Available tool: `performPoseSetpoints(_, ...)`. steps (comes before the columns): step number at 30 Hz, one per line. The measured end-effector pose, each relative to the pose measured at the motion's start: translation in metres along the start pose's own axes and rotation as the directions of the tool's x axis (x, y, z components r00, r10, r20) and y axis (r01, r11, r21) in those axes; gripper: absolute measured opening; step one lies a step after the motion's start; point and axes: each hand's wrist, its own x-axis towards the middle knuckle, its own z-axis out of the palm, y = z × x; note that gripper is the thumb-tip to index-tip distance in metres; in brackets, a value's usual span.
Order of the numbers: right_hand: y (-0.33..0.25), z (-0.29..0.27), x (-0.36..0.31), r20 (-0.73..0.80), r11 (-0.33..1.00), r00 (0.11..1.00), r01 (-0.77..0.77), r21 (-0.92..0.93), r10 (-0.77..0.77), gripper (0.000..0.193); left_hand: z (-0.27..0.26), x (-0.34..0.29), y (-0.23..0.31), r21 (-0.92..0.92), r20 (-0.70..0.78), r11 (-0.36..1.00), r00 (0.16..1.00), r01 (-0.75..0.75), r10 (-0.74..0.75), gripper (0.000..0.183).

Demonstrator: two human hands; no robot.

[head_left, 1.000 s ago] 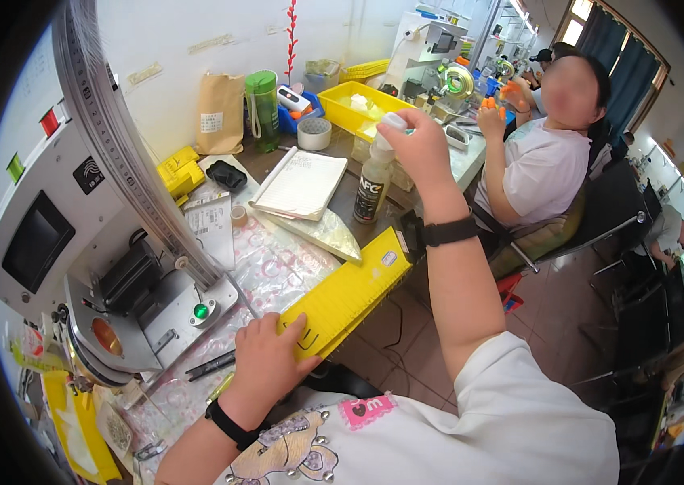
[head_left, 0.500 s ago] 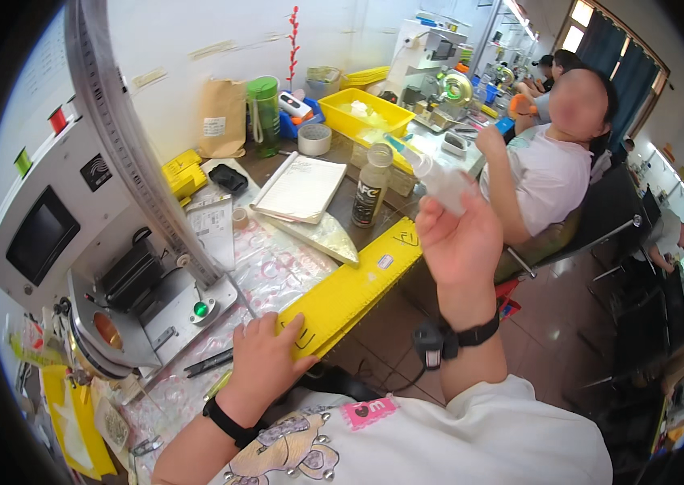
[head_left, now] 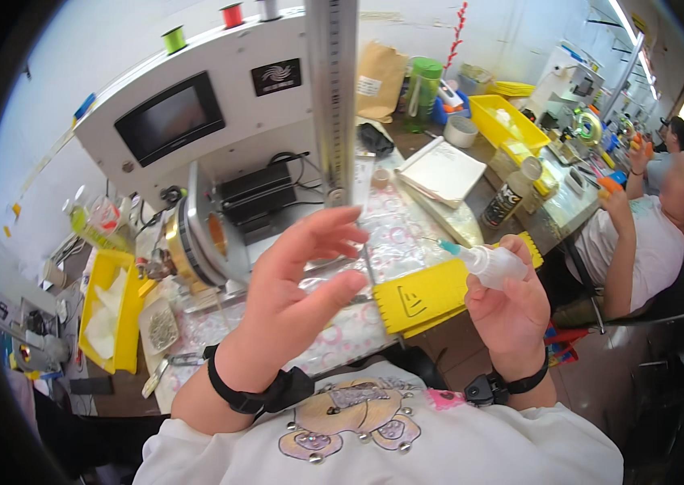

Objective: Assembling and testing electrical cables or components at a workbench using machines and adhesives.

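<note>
My right hand (head_left: pixel 511 311) grips a small white squeeze bottle (head_left: pixel 497 267), tilted so its teal needle tip (head_left: pixel 449 247) points left. The bottle is over a folded yellow plastic sheet (head_left: pixel 423 297) with dark marks. My left hand (head_left: pixel 297 283) is raised, fingers apart and holding nothing, in front of a white machine (head_left: pixel 196 105). That machine has a dark screen (head_left: pixel 170 117), a tall metal column (head_left: pixel 331 105) and a round metal wheel (head_left: pixel 204 230). Part of the machine's base is hidden behind my left hand.
An open notebook (head_left: pixel 441 171) and a glass bottle (head_left: pixel 511 194) stand beyond the yellow sheet. Yellow trays lie at the left (head_left: pixel 111 311) and back right (head_left: pixel 507 121). A clear box of small parts (head_left: pixel 160 326) sits near the wheel. A co-worker (head_left: pixel 649 250) sits at the right.
My view has turned left toward the machine. My left hand has lifted off the yellow sheet. The squeeze bottle in my right hand has come down and nearer my left hand.
</note>
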Motion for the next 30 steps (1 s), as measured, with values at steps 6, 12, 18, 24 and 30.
performPoseSetpoints(6, 0.017, 0.005, 0.003, 0.030, 0.993, 0.992, -0.119, 0.014, 0.119, 0.034, 0.003, 0.003, -0.004, -0.298, 0.024, 0.951, 0.997, 0.079, -0.076, 0.032)
performPoseSetpoints(12, 0.024, 0.008, 0.002, 0.059, 0.988, 0.987, -0.154, 0.021, 0.153, 0.033, -0.019, -0.008, -0.009, -0.465, -0.007, 0.885, 0.999, -0.035, 0.036, 0.013)
performPoseSetpoints(18, 0.027, 0.012, 0.002, 0.053, 0.988, 0.986, -0.156, -0.018, 0.157, 0.033, -0.011, -0.007, 0.014, -0.141, -0.025, 0.989, 0.999, -0.034, 0.031, 0.034)
performPoseSetpoints(24, 0.029, 0.011, 0.003, 0.054, 0.985, 0.984, -0.172, -0.014, 0.172, 0.033, -0.013, -0.009, 0.004, -0.148, -0.017, 0.989, 0.999, -0.030, 0.028, 0.004)
performPoseSetpoints(30, 0.032, 0.009, 0.005, 0.074, 0.981, 0.978, -0.195, -0.008, 0.195, 0.033, -0.016, -0.008, -0.004, -0.066, -0.134, 0.988, 0.983, -0.138, 0.128, 0.003)
